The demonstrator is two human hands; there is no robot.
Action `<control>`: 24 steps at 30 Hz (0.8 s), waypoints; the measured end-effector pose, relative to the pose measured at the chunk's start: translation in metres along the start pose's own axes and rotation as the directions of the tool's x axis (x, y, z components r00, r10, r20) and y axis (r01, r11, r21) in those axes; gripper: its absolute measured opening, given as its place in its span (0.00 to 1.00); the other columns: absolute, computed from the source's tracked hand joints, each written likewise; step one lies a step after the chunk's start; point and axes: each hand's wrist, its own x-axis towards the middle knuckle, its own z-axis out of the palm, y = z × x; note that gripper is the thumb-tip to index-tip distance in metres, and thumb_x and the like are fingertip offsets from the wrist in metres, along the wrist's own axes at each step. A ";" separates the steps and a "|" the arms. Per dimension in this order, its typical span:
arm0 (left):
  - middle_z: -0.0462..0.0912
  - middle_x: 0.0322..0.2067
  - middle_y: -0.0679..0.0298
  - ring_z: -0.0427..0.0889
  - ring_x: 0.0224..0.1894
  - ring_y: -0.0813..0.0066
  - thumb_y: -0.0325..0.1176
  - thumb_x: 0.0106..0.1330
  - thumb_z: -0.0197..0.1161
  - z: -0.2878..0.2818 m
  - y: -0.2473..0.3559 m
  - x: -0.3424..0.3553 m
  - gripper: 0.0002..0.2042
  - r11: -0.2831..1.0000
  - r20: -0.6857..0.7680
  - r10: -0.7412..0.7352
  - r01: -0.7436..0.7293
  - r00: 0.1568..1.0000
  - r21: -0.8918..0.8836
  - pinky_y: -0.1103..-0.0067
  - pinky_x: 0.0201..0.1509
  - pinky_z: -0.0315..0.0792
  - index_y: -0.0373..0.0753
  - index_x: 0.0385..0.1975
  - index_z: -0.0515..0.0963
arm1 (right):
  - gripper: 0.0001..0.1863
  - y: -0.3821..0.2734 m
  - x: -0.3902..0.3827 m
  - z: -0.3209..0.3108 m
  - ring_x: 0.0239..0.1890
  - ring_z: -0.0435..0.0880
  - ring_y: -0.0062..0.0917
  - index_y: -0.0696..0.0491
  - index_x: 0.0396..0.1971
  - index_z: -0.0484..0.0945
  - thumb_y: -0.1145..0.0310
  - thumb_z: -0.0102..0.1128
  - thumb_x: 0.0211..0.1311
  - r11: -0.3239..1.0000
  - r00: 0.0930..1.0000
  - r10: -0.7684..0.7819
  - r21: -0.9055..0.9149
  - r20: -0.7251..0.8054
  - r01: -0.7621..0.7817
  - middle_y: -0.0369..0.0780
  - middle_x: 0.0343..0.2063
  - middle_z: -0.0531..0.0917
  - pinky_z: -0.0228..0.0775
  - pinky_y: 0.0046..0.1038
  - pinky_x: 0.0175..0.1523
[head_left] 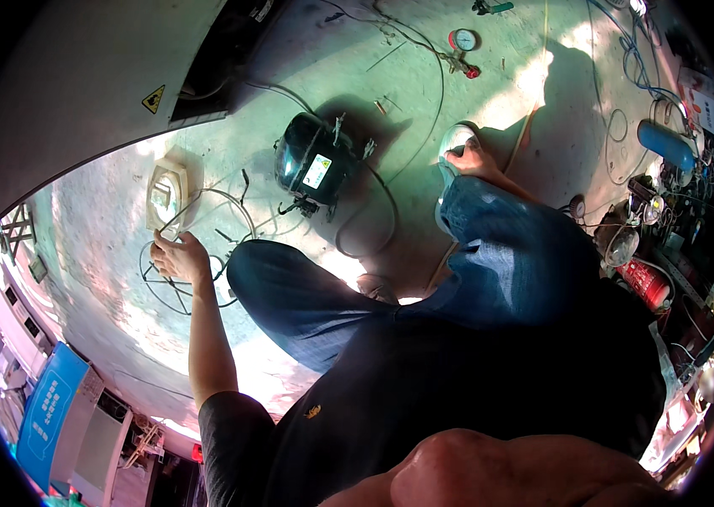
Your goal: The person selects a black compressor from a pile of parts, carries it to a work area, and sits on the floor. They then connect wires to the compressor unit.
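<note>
My left hand [178, 258] reaches down to the floor with its fingers closed on a thin dark tube [220, 191] that curves away in a loop. Below and around the hand is a round wire fan guard [154, 280]. Just beyond it stands a pale square fan housing [157, 201]. My right hand [474, 160] rests at the front of my light shoe [458, 135], thumb and fingers apart, with no tool visible in it. Between the hands a black compressor [296, 152] with a white label sits on the floor, hoses and short pipe stubs attached.
A red-rimmed pressure gauge [464, 40] with a valve lies farther off. At the upper left is a large grey cabinet panel [78, 93]. A blue cylinder [665, 145], a red cylinder [646, 284] and tangled cables crowd the right. Hoses cross the floor.
</note>
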 end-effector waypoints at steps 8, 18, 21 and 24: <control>0.72 0.59 0.50 0.68 0.63 0.50 0.40 0.61 0.60 0.002 0.002 0.001 0.30 1.000 0.019 -0.011 0.010 1.000 0.008 0.54 0.64 0.60 0.43 0.66 0.68 | 0.48 -0.001 -0.020 0.001 0.63 0.77 0.49 0.66 0.58 0.73 0.31 0.54 0.61 0.994 0.982 -0.001 0.106 -0.188 0.021 0.58 0.60 0.76 0.71 0.44 0.64; 0.72 0.59 0.51 0.68 0.63 0.51 0.41 0.60 0.59 0.001 0.000 0.000 0.31 1.000 0.015 -0.019 0.019 1.000 0.020 0.56 0.64 0.61 0.43 0.66 0.70 | 0.45 -0.019 -0.046 -0.021 0.58 0.80 0.51 0.64 0.54 0.77 0.31 0.50 0.63 0.990 0.976 0.016 0.140 -0.217 0.015 0.58 0.54 0.81 0.71 0.46 0.63; 0.71 0.60 0.52 0.67 0.63 0.51 0.42 0.60 0.60 0.003 0.003 0.001 0.31 1.000 0.031 -0.021 0.020 0.999 0.019 0.56 0.65 0.60 0.43 0.66 0.69 | 0.43 -0.018 -0.047 -0.020 0.57 0.81 0.51 0.63 0.52 0.79 0.32 0.49 0.63 0.990 0.966 0.008 0.136 -0.259 0.028 0.57 0.51 0.82 0.71 0.46 0.63; 0.70 0.61 0.52 0.67 0.63 0.51 0.42 0.60 0.60 0.000 0.004 0.000 0.31 1.000 0.045 -0.016 0.015 0.999 0.020 0.56 0.65 0.60 0.43 0.66 0.68 | 0.42 -0.018 -0.049 -0.021 0.56 0.82 0.49 0.64 0.52 0.79 0.35 0.48 0.65 0.992 0.969 0.000 0.125 -0.247 0.032 0.58 0.51 0.83 0.73 0.47 0.62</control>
